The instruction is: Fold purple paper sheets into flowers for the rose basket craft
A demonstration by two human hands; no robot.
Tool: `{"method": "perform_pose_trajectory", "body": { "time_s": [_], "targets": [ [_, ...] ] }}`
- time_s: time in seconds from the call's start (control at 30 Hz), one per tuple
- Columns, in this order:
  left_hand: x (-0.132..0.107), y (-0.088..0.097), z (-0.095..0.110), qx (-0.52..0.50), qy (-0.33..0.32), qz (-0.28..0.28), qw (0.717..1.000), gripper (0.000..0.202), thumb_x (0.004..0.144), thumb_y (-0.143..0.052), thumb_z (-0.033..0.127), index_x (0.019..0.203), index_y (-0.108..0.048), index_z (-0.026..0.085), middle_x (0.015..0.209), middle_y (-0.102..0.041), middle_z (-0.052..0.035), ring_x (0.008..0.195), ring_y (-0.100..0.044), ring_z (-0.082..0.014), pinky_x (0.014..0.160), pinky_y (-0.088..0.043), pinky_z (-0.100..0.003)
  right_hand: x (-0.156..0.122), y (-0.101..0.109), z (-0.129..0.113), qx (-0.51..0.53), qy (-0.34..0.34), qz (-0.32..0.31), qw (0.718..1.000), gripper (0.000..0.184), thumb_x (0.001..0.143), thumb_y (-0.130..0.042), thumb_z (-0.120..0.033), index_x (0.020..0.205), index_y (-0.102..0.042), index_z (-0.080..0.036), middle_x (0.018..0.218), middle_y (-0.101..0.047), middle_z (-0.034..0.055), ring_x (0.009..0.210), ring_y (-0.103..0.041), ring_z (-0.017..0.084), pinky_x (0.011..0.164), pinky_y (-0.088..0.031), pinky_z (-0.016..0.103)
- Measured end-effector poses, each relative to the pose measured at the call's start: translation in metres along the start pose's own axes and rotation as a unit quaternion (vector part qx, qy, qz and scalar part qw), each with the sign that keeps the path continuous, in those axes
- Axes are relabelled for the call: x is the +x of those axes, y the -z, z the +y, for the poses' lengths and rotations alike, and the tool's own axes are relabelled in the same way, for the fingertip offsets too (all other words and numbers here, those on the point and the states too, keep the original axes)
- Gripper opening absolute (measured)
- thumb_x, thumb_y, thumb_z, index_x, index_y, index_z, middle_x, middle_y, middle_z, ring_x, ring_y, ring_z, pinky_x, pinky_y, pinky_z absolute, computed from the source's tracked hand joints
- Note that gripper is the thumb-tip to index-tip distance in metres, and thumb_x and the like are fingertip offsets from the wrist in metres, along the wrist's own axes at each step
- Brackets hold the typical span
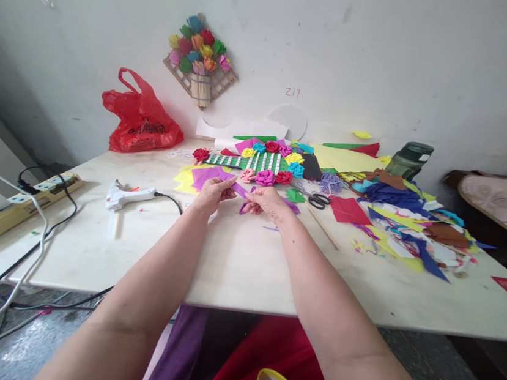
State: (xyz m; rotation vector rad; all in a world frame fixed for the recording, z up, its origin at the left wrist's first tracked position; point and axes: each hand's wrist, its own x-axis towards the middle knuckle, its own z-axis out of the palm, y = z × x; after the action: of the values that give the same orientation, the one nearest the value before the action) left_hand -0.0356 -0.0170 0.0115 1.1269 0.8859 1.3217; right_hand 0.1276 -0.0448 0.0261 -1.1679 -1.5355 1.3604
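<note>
My left hand (216,195) pinches one end of a purple paper strip (239,190) low over the table. The fingers of my right hand (265,203) are closed on its other end, where the paper looks folded or bunched. Just beyond both hands lies a green guitar-shaped craft (222,160) with white stripes, ringed by colourful paper flowers (265,178). Purple paper sheets (204,176) and yellow paper (185,179) lie beside my left hand. To the right of my right hand are black-handled scissors (319,201) and a thin wooden stick (323,225).
A white glue gun (127,197) rests at left, its cord running behind my left arm. Further left are a power strip (44,195) and cables. A red plastic bag (140,117) stands behind. Paper scraps (416,216) and a green bottle (408,160) occupy the right side.
</note>
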Motion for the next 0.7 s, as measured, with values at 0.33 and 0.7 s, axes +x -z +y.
{"method": "perform_pose_trajectory", "body": {
  "time_s": [0.33, 0.7],
  "targets": [
    [-0.001, -0.003, -0.002, 0.011, -0.009, -0.023, 1.0, 0.025, 0.058, -0.073, 0.031, 0.063, -0.059, 0.011, 0.055, -0.058, -0.0005, 0.051, -0.055, -0.0095, 0.058, -0.046, -0.025, -0.001, -0.002, 0.0, -0.017, 0.021, -0.014, 1.0, 0.031, 0.077, -0.056, -0.043, 0.069, -0.058, -0.014, 0.058, -0.065, 0.0061, 0.045, -0.055, 0.011, 0.042, -0.039, 0.02],
    [-0.002, -0.005, -0.005, 0.039, 0.023, -0.074, 0.996, 0.028, 0.059, -0.072, 0.035, 0.063, -0.059, 0.011, 0.057, -0.057, -0.0013, 0.052, -0.054, -0.0097, 0.058, -0.047, -0.026, 0.005, -0.013, 0.004, -0.068, 0.088, 0.05, 0.992, 0.024, 0.076, -0.057, -0.029, 0.057, -0.054, -0.014, 0.04, -0.053, -0.0022, 0.036, -0.046, 0.008, 0.039, -0.035, 0.019]
  ]
}}
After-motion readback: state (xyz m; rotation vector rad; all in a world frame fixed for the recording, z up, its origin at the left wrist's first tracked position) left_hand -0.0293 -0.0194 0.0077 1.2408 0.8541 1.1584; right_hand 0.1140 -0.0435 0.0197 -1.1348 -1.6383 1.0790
